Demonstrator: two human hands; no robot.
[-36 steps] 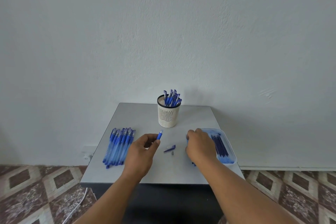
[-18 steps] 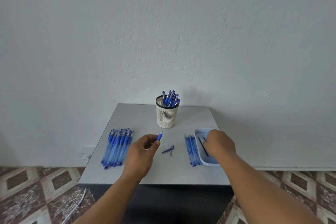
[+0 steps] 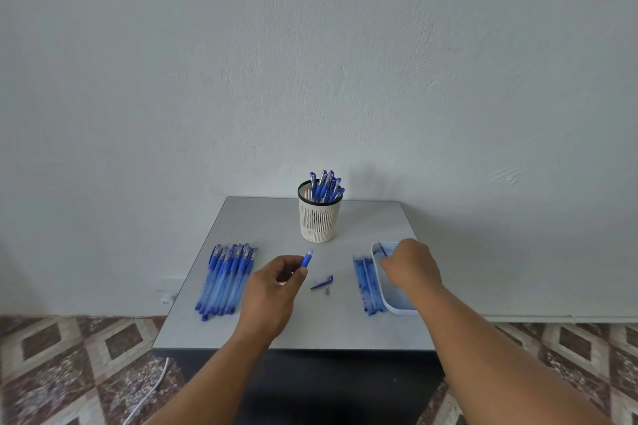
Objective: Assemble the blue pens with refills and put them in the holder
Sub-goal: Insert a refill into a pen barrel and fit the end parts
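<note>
Left hand (image 3: 272,290) raised just above the worktop (image 3: 276,224), grip pinched on a blue pen barrel (image 3: 306,258), open end pointing up and away. Right hand (image 3: 409,267) down inside the pale blue tray (image 3: 400,311) at the right edge; grip there not readable, fingertips hidden behind the knuckles. Loose cap (image 3: 322,282) and small grey tip (image 3: 327,291) lying between the hands. Refills (image 3: 367,285) in a row just left of the tray. Unassembled pens (image 3: 226,281) in a row at left. Holder (image 3: 320,214) at the back, several finished pens (image 3: 326,186) standing in it.

Judged step: fetching one refill. Advised: lift a single refill by its middle, keep the barrel steady, feed point first, then fit tip and cap.
</note>
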